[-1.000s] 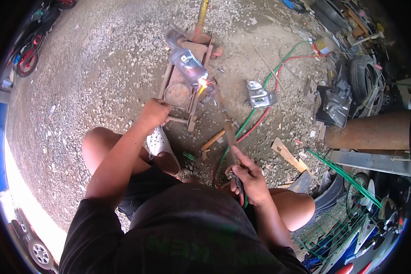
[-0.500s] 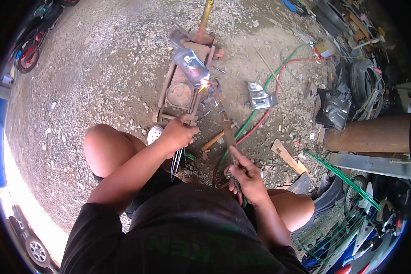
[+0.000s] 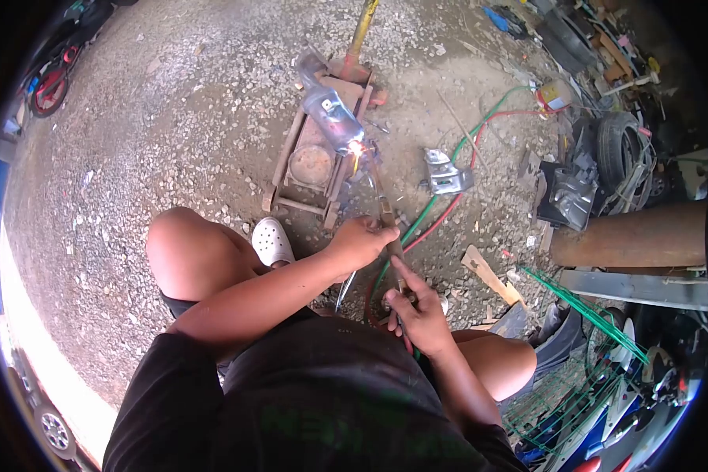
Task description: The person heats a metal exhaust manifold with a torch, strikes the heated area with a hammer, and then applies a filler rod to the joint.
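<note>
My right hand [image 3: 423, 316] is wrapped round the handle of a gas torch [image 3: 386, 212] slanting up from my lap. Its bright flame meets the lower end of a shiny metal exhaust part [image 3: 332, 116], which rests across a rusty floor jack [image 3: 322, 197]. Closed, my left hand [image 3: 362, 242] overlaps the torch's shaft just above my right hand. Thin metal rods [image 3: 344, 293] hang out below the left fist, their upper parts hidden by it.
Green and red hoses [image 3: 451, 206] run across the gravel to the right. Beside them lies a bent shiny metal plate [image 3: 446, 173]. A large rusty cylinder [image 3: 633, 236], a tyre [image 3: 621, 145] and scrap crowd the right side. A white clog [image 3: 272, 241] is by my left knee.
My left hand has moved right and slightly down with the rods, from beside the jack's end to the torch's shaft. The flame stays at the exhaust part's lower end.
</note>
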{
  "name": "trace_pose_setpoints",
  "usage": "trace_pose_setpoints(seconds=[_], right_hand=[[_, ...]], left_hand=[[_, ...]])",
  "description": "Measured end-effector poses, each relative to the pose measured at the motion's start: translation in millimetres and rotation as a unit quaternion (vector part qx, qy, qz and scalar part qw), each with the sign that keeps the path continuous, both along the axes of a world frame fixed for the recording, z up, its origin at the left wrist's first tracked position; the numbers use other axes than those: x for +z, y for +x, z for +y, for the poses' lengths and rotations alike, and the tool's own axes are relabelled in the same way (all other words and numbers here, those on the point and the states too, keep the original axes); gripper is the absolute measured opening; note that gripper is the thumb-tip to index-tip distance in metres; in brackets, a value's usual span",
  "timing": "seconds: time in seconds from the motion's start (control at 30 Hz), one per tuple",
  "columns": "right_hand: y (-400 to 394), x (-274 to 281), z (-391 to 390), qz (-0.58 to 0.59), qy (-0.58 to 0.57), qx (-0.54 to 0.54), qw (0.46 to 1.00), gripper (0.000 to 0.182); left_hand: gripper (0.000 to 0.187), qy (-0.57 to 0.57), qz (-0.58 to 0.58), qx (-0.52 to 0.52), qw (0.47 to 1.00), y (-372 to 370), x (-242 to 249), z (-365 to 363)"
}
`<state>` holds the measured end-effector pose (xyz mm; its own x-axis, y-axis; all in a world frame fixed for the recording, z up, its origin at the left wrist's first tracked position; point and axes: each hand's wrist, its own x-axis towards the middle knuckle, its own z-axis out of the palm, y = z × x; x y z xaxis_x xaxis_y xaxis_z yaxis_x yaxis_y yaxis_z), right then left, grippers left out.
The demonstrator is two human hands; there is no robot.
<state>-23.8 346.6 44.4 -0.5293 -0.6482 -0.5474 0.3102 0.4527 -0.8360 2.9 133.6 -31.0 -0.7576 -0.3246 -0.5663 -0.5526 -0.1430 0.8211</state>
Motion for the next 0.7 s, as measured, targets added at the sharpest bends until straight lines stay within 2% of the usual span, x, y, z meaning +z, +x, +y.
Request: trace_pose_setpoints(seconds=[0.07, 0.13, 0.2, 0.23, 0.27, 0.33, 0.37, 0.4, 0.47, 0.5, 0.57, 0.63, 0.7], right_hand=[[3.1, 1.9, 1.4, 0.009, 0.0, 0.015, 1.0, 0.068], [5.4, 5.0, 4.3, 0.021, -0.002, 0.028, 0.999, 0.074], [4.6, 9.6, 9.6, 0.022, -0.061, 0.026, 0.998, 0.087], [-6.0, 13.7, 17.4, -0.019, -0.101, 0.077, 0.992, 0.093], [-21.2, 8.7, 24.0, -0.018, -0.108, 0.07, 0.992, 0.093], [-62.5, -9.2, 31.8, -0.137, -0.153, 0.207, 0.957, 0.094], [-86.7, -14.0, 29.9, -0.221, -0.111, 0.204, 0.947, 0.094], [-110.1, -33.6, 26.6, -0.207, -0.044, 0.195, 0.958, 0.085], [-140.7, -103.4, 14.9, -0.057, 0.1, 0.189, 0.975, 0.067], [-148.5, -127.9, 4.6, -0.025, 0.148, 0.205, 0.967, 0.067], [-147.9, -192.0, -20.2, -0.071, 0.156, 0.135, 0.976, 0.066], [-131.8, -279.2, -41.5, -0.089, 0.147, 0.079, 0.982, 0.07], [-107.3, -332.4, -59.4, -0.08, 0.154, 0.078, 0.982, 0.073]], left_hand=[[0.057, 0.049, 0.012, 0.027, 0.998, -8.0, 7.5, 12.4], [0.054, 0.01, -0.004, 0.016, 1.0, -10.5, 25.4, 14.5], [0.047, 0.062, -0.005, 0.046, 0.997, -10.5, 37.8, 14.5], [0.041, 0.081, 0.016, 0.051, 0.995, -8.5, 39.3, 11.7], [0.041, 0.075, 0.016, 0.044, 0.996, -1.1, 41.2, 6.6], [0.038, 0.135, 0.049, 0.085, 0.986, 18.0, 61.0, -8.9], [0.035, 0.142, 0.07, 0.122, 0.98, 25.4, 60.9, -16.1], [0.033, 0.149, 0.09, 0.16, 0.972, 32.5, 61.0, -24.9], [0.029, 0.104, 0.108, 0.215, 0.965, 42.3, 72.3, -49.3], [0.029, 0.082, 0.109, 0.227, 0.964, 49.7, 73.6, -65.5], [0.029, 0.036, 0.102, 0.258, 0.96, 60.2, 79.5, -94.0], [0.028, -0.022, 0.084, 0.29, 0.953, 64.1, 85.2, -115.0], [0.026, -0.053, 0.077, 0.31, 0.946, 63.2, 89.1, -127.2]])
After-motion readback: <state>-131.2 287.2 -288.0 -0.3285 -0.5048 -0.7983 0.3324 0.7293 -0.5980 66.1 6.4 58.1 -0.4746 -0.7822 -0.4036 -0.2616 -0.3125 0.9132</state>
